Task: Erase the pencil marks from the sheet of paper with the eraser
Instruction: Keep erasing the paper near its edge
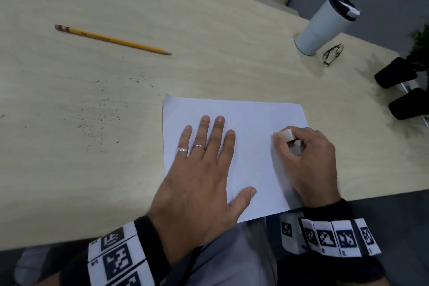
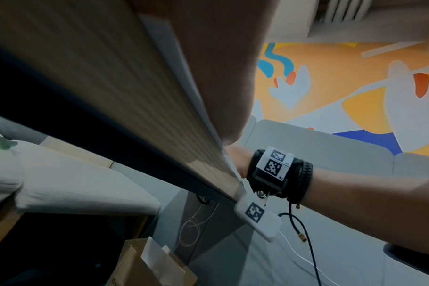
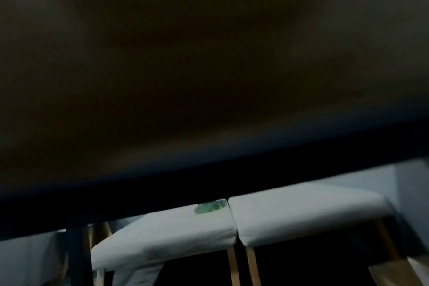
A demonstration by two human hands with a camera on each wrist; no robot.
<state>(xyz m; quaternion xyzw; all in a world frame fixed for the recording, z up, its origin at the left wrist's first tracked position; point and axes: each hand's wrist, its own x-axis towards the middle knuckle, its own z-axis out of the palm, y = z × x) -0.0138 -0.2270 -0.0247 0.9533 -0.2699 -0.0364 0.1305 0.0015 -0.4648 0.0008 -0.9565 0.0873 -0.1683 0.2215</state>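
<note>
A white sheet of paper [image 1: 243, 123] lies on the pale wooden table [image 1: 116, 2] near its front edge. My left hand [image 1: 204, 160] presses flat on the sheet's left half, fingers straight and spread. At the sheet's right side my right hand [image 1: 304, 146] pinches a small cream eraser [image 1: 287, 135] between thumb and fingers, its lower end down at the paper. I cannot make out any pencil marks on the sheet. The left wrist view shows the table edge [image 2: 135, 108] and my right wrist with its tagged band [image 2: 274, 166]. The right wrist view is mostly dark.
A yellow pencil [image 1: 111, 39] lies at the far left. Dark eraser crumbs [image 1: 102, 109] are scattered left of the sheet. A white tumbler [image 1: 325, 23] and folded glasses [image 1: 333, 54] stand at the back right, with black pots [image 1: 394, 74] at the right edge.
</note>
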